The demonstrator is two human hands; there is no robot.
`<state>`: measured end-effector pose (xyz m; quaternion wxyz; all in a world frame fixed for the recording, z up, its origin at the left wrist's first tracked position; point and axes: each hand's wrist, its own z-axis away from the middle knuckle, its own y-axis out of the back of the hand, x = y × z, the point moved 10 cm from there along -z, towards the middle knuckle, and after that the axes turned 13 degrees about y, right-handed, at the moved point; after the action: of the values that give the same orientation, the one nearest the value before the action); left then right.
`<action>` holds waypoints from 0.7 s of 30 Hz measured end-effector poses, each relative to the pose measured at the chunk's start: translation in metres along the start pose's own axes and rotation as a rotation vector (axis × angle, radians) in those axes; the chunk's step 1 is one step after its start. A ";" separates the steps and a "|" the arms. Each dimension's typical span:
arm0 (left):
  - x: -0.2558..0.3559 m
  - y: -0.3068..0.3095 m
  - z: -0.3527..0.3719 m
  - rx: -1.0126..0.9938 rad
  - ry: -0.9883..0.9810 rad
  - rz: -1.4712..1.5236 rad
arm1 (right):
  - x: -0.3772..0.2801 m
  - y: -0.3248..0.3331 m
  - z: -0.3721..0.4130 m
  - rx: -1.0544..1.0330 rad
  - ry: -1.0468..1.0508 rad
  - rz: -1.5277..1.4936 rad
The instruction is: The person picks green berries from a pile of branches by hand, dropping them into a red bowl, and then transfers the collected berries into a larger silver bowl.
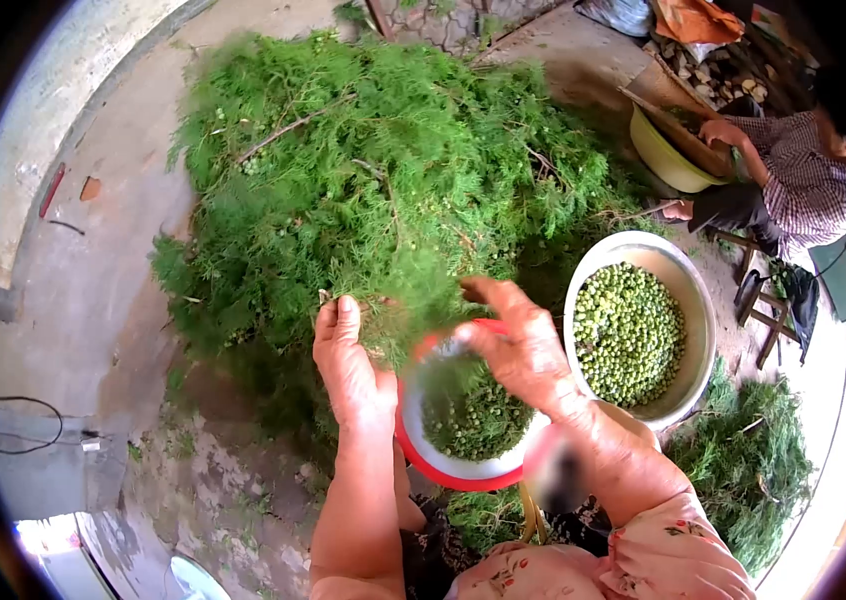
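Observation:
My left hand (351,365) is closed round the stem of a leafy evergreen sprig (405,315), its thumb pointing up. The sprig's feathery tips are blurred. To its right, my right hand (528,355) hovers over a red-rimmed basin (411,447) with its fingers curved and apart, and nothing shows in it. Small green cones and bits of foliage (478,420) lie in that basin. A big heap of cut evergreen branches (333,170) spreads just beyond both hands. Beside my right forearm stands a wide pale basin (700,300) holding many round green cones (628,335).
At the upper right, another person (793,170) sits by a yellow-green basin (655,155). A wooden stool (768,315) stands near them. More cut branches (743,455) lie at the right. A dark cable (28,400) and a red object (51,192) are on the left floor.

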<state>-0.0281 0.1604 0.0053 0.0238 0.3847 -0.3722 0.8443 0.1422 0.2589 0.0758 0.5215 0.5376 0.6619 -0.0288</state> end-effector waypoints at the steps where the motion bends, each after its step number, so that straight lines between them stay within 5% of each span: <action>1: -0.004 -0.007 0.003 -0.012 0.032 -0.004 | 0.009 -0.017 0.010 -0.051 -0.065 -0.065; 3: -0.017 -0.008 0.001 -0.006 0.100 0.021 | 0.018 -0.054 0.030 -0.300 -0.290 -0.228; 4: -0.018 -0.008 0.002 0.047 0.109 0.058 | 0.014 -0.060 0.033 -0.221 -0.306 -0.373; 7: -0.008 0.009 0.003 0.113 0.155 0.013 | -0.006 -0.072 0.034 -0.127 -0.071 -0.391; 9: -0.009 0.024 -0.008 0.051 0.155 0.080 | -0.013 -0.071 0.035 -0.226 -0.129 -0.321; 12: 0.002 0.033 -0.006 0.134 0.105 0.041 | 0.008 -0.068 0.042 -0.348 0.077 -0.175; 14: 0.015 0.035 -0.006 0.184 0.031 0.006 | 0.041 -0.037 0.043 -0.320 -0.431 -0.424; 21: 0.037 0.059 -0.006 0.219 0.007 0.150 | 0.130 0.111 0.085 -0.086 -0.449 0.245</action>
<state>-0.0769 0.1123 -0.0083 -0.0803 0.3529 -0.3054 0.8808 0.2965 0.3429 0.0016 0.6773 0.5713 0.4601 -0.0558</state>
